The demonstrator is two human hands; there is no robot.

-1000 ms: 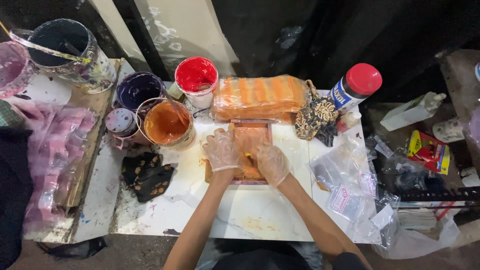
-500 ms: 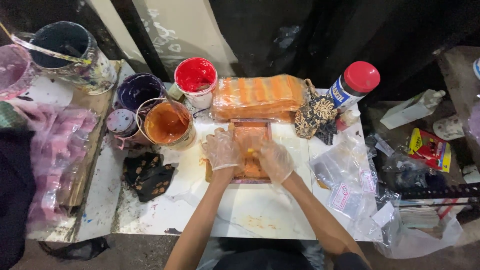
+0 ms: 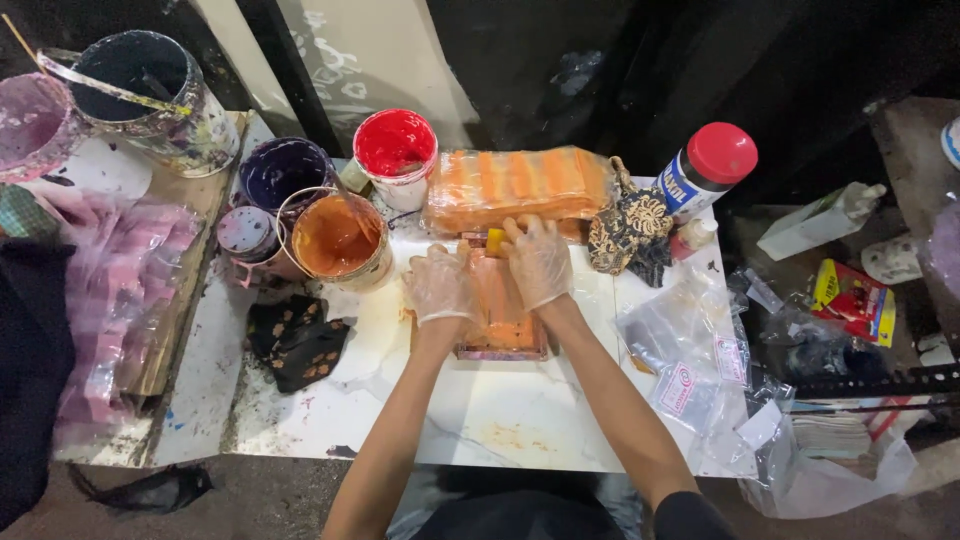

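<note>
nearest: white marble-look tabletop [image 3: 480, 420], stained w/ orange smears, bare forearms coming up from the bottom edge. next, the small rectangular frame [image 3: 503, 318] w/ orange-coated screen lies flat mid-table. left hand [image 3: 440, 287], in a clear glove, lies flat on the frame's left edge, fingers spread, clamped on nothing, just pinning it. right hand [image 3: 538, 260], also gloved, is closed on a small yellow-orange block [image 3: 495, 241] at the frame's far end.

to do it well, i'd judge: keep the left palm heavy so the frame can't slide, draw the block w/ even pressure, flat not tipped, so colour spreads w/o streaks.

beyond: 1 wrapped bundle of orange cloth [image 3: 520, 187] touching the frame's far edge, orange paint pot [image 3: 340, 240] & red pot [image 3: 397, 150] to the left, red-capped bottle [image 3: 705, 170] right.
</note>
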